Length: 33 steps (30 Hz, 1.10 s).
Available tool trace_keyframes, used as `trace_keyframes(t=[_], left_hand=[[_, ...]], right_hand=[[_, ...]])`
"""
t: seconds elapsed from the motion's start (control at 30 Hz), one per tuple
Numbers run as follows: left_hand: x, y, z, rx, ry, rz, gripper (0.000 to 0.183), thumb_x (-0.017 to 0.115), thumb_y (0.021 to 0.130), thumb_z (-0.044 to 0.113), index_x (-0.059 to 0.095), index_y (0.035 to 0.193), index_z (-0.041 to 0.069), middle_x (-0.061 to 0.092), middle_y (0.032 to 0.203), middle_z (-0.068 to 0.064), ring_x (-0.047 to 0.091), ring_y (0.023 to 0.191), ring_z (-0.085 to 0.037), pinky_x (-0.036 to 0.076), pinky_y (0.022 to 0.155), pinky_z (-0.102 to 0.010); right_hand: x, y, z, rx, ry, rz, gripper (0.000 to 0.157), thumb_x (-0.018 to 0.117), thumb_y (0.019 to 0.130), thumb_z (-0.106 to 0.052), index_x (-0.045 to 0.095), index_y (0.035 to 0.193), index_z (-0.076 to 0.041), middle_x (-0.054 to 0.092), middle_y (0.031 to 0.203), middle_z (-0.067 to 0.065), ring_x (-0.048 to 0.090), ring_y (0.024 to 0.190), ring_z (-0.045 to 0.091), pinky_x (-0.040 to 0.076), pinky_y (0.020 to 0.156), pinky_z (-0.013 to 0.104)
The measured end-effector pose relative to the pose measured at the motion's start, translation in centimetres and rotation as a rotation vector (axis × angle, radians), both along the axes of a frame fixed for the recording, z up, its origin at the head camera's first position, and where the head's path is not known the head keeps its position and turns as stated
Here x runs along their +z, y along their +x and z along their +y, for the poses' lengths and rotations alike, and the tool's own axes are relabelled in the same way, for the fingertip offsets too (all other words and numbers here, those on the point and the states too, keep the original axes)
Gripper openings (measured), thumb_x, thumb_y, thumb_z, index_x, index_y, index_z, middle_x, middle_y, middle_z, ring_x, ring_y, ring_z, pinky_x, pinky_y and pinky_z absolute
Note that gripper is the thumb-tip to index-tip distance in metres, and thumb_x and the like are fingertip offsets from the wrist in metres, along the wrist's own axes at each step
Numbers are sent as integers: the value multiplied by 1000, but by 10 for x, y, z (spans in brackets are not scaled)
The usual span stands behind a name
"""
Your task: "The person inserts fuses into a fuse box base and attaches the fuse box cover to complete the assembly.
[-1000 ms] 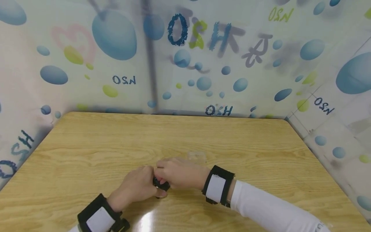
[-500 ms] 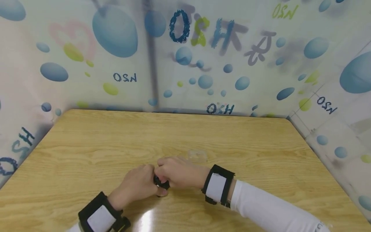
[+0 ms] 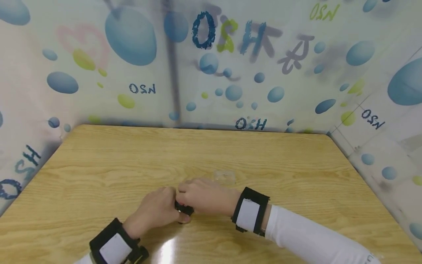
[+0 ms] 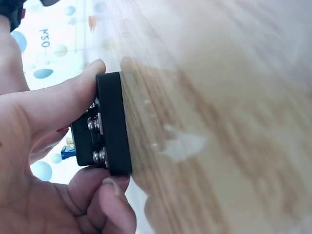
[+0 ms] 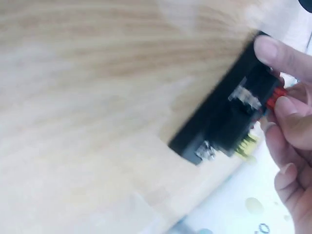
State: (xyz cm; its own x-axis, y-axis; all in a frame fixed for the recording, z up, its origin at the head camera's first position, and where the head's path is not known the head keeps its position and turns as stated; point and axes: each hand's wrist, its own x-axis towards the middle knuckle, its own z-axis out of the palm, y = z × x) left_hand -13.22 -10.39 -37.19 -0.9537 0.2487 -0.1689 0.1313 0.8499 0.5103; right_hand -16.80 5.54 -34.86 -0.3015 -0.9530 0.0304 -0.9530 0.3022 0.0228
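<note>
Near the middle of the table's front half, my left hand (image 3: 153, 209) holds a small black fuse block (image 4: 114, 124) by its two ends, thumb on one and fingers on the other. Silver screws (image 4: 95, 123) line its side. My right hand (image 3: 209, 198) reaches over from the right, and its thumb and finger pinch a red fuse (image 5: 276, 99) at the top of the block. A yellow fuse (image 5: 247, 146) and a blue fuse (image 4: 68, 152) also stick out there. In the head view, both hands hide most of the block.
A small clear plastic piece (image 3: 225, 177) lies on the wooden table (image 3: 132, 157) just beyond my right hand. A wall covering (image 3: 211, 95) with blue and green spots rises behind the table. Both wrists wear black straps.
The right wrist has shifted very slightly to the right, and its fingertips now sit a bit differently over the block. The left hand keeps its hold. The head view has tilted slightly.
</note>
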Motion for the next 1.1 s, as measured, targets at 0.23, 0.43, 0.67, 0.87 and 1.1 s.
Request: trace_keyframes(t=[0.23, 0.43, 0.67, 0.87, 1.1], left_hand=[[1, 0, -1, -9, 3, -11, 43, 88, 54, 43, 58, 65, 16, 58, 63, 0, 48, 55, -15, 37, 47, -31], [2, 0, -1, -6, 1, -1, 43, 89, 53, 42, 57, 63, 15, 57, 62, 0, 48, 54, -15, 36, 47, -30], [0, 0, 0, -3, -6, 5, 44, 89, 53, 43, 55, 60, 16, 55, 59, 1, 46, 52, -14, 33, 45, -29], [1, 0, -1, -17, 9, -16, 43, 88, 55, 43, 56, 63, 16, 54, 61, 1, 46, 53, -14, 34, 45, -28], [-1, 0, -1, -41, 66, -12, 39, 86, 59, 36, 52, 58, 17, 46, 54, 5, 41, 49, -10, 31, 42, -26]], right_hand=[[3, 3, -3, 41, 60, 107, 7, 66, 88, -15, 68, 95, -15, 66, 88, -5, 60, 80, 7, 55, 75, 24], [-3, 3, -1, 12, 18, 86, 9, 67, 88, -15, 66, 97, -13, 65, 90, -3, 60, 84, 8, 55, 79, 26], [-11, 1, 1, -51, -45, -34, 13, 74, 81, -13, 63, 89, -12, 58, 82, -2, 50, 73, 6, 51, 72, 23], [-13, 4, -1, 13, 22, 161, 9, 66, 90, -16, 64, 97, -12, 57, 85, -3, 52, 74, 7, 52, 71, 22], [-19, 10, 0, 74, 14, 352, 13, 53, 98, -24, 61, 94, -15, 57, 86, -5, 47, 74, 7, 50, 72, 21]])
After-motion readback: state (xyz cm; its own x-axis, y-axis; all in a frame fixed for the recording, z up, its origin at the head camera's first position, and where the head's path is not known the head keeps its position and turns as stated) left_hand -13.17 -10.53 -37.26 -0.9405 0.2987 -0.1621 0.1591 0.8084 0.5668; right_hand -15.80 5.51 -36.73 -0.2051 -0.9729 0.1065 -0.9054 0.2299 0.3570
